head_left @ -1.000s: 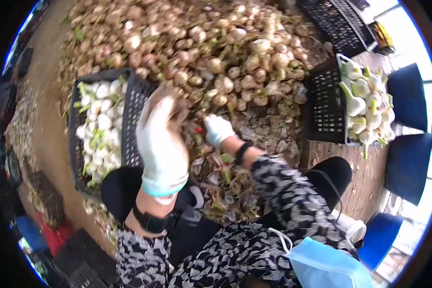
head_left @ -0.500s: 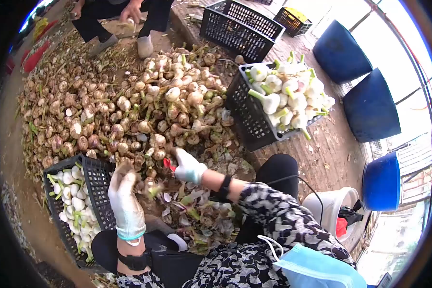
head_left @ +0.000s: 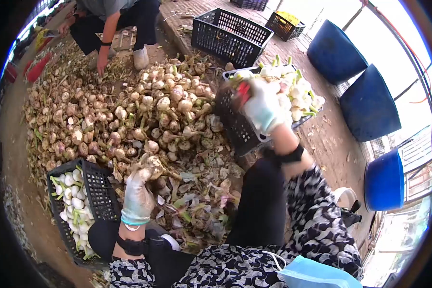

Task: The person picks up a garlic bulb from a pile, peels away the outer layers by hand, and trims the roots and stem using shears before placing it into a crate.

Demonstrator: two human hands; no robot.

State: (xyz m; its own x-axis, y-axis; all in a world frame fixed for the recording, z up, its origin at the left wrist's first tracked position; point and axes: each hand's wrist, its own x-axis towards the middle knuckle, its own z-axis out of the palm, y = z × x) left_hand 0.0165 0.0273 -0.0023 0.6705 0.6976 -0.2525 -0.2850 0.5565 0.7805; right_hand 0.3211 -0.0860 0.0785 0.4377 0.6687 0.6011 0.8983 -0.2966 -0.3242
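My left hand (head_left: pixel 138 197), in a white glove, is closed around an unpeeled garlic bulb (head_left: pixel 153 166) at the near edge of the pile of bulbs (head_left: pixel 125 113). My right hand (head_left: pixel 264 103), gloved too and blurred by motion, is over the left side of the black crate of white bulbs (head_left: pixel 300 93). A red-handled tool (head_left: pixel 243 92) shows in its grip; the tool's far end is smeared. Another black crate (head_left: pixel 101 187) with white bulbs stands to the left of my left hand. Loose peelings (head_left: pixel 197 201) lie between my knees.
Across the pile a person (head_left: pixel 113 29) crouches, one hand down at the bulbs. An empty black crate (head_left: pixel 230 36) and a smaller crate (head_left: pixel 285 25) stand at the back. Blue tubs (head_left: pixel 336 52) line the right, with a white bucket (head_left: pixel 344 197) near my right knee.
My right hand has risen from the pile to the right crate with the red-handled tool. My left hand now holds an unpeeled bulb. The other person's hand has moved down to the pile.
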